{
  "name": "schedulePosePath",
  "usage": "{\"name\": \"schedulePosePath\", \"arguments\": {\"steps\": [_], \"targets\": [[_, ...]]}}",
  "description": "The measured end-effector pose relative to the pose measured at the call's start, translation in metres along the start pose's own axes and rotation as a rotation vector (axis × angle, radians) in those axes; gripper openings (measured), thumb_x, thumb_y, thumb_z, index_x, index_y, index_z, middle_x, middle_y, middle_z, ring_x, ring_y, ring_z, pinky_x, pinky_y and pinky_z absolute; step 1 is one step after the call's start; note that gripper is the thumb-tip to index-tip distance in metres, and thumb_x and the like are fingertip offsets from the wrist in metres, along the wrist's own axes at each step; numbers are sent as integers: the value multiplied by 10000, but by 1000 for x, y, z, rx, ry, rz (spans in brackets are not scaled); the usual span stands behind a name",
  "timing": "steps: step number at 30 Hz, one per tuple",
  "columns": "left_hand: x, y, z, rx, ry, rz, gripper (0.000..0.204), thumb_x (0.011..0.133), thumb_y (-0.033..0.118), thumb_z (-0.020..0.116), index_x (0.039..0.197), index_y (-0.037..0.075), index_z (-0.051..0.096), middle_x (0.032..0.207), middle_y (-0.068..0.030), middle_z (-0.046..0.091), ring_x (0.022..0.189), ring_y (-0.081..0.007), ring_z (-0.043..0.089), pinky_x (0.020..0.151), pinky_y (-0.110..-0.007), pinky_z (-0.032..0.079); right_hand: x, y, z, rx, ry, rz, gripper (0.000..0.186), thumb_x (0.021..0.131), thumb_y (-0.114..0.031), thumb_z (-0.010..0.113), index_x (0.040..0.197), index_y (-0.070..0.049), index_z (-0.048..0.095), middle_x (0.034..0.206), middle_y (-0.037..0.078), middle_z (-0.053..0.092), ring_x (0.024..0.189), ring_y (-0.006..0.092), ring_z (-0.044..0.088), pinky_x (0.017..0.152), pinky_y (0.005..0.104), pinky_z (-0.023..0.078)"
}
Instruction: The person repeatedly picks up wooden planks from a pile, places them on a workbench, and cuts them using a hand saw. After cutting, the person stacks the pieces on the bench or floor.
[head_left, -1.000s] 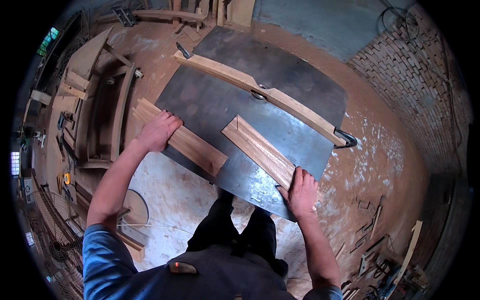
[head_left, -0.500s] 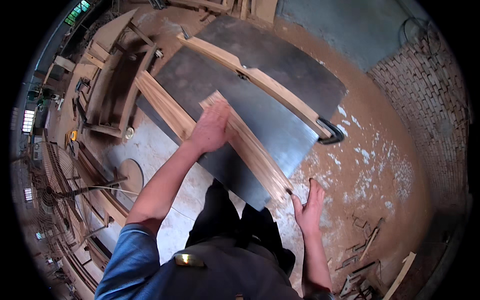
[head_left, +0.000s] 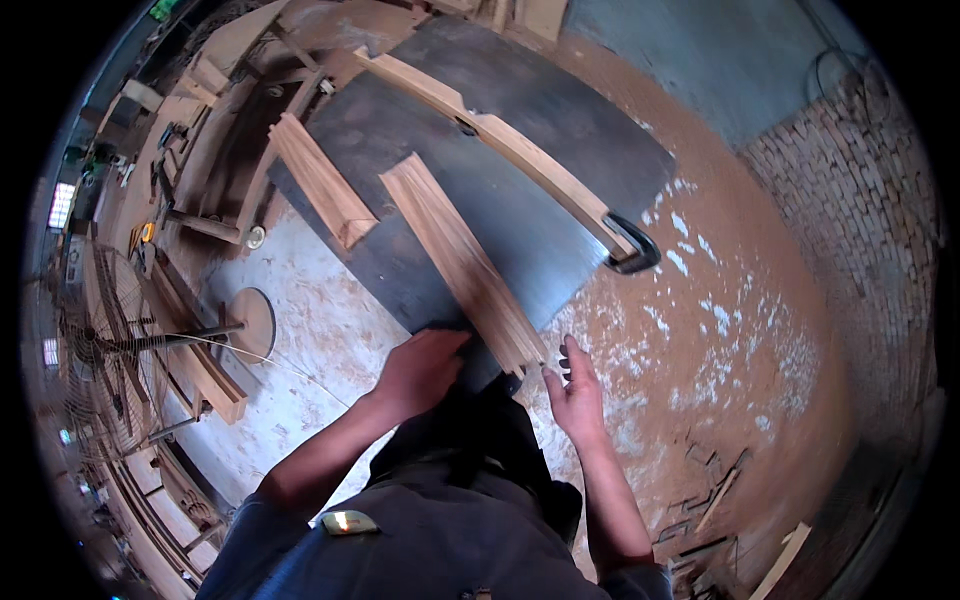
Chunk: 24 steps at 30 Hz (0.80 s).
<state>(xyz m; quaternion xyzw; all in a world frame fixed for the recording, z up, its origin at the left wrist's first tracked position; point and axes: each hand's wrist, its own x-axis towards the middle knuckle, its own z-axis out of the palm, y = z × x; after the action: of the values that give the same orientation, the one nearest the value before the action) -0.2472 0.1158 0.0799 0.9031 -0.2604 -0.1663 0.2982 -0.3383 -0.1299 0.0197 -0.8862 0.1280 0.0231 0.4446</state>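
Note:
My left hand [head_left: 425,365] is at the near edge of the dark metal table top [head_left: 545,255], left of the lower end of a grooved wood piece [head_left: 450,255]; its fingertips are hard to make out. My right hand [head_left: 574,395] is open beside that same end, fingers apart. A second wood piece [head_left: 320,175] lies on the table to the left. Across the top runs a long straight wooden rail [head_left: 545,170] with a notch, with a dark clamp [head_left: 632,252] at its right end.
A wooden frame bench [head_left: 233,185] with offcuts and tools stands left. A wire-cage fan [head_left: 100,340], a round disc [head_left: 255,325] and long boards [head_left: 200,370] are at lower left. Stacked bricks [head_left: 820,170] stand right; metal clamps [head_left: 720,480] and sticks lie lower right.
Both hands have left the wood pieces; the left moved down to the table's near edge. The middle piece has shifted leftward and is turned. The view has shifted too.

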Motion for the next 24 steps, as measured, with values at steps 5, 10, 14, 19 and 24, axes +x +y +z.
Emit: {"name": "schedulePosePath", "arguments": {"steps": [5, 10, 14, 19, 24], "targets": [[60, -5, -7, 313, -23, 450, 585, 719, 176, 694, 1266, 48, 531, 1358, -140, 487, 1321, -293, 396, 1088, -453, 305, 17, -14, 2, -90, -154, -115, 565, 858, -65, 615, 1374, -5, 394, 1232, 230, 524, 1068, 382, 565, 891, 401, 483], [90, -36, 9, 484, 16, 570, 667, 668, 250, 735, 1279, 80, 528, 1392, -99, 468, 1331, -251, 388, 1109, -451, 259, 24, -18, 6, -146, -268, -86, 591, 855, -35, 580, 1399, -27, 351, 1237, 236, 515, 1058, 402, 570, 887, 417, 486], [100, -35, -1, 498, -88, 559, 531, 769, 224, 637, 1275, 101, 536, 1300, -49, 528, 1285, -217, 423, 1101, -448, 268, 26, -8, 12, -114, -273, -57, 635, 841, 6, 571, 1421, -27, 316, 1195, 231, 545, 1036, 380, 592, 870, 419, 489], [96, -40, 16, 493, 84, 546, 383, 834, 199, 541, 1202, 102, 585, 1224, -32, 570, 1237, -203, 450, 1097, -451, 266, 24, -5, 14, -160, -239, -139, 644, 836, 36, 538, 1432, -42, 309, 1189, 245, 545, 1061, 401, 578, 893, 434, 475], [88, -39, 17, 476, 59, 516, 395, 820, 198, 546, 1201, 105, 587, 1231, -30, 569, 1248, -208, 443, 1091, -451, 272, 26, -15, 7, -226, -306, -119, 644, 840, 13, 544, 1433, -44, 299, 1171, 248, 541, 1038, 417, 578, 872, 451, 481]]}}
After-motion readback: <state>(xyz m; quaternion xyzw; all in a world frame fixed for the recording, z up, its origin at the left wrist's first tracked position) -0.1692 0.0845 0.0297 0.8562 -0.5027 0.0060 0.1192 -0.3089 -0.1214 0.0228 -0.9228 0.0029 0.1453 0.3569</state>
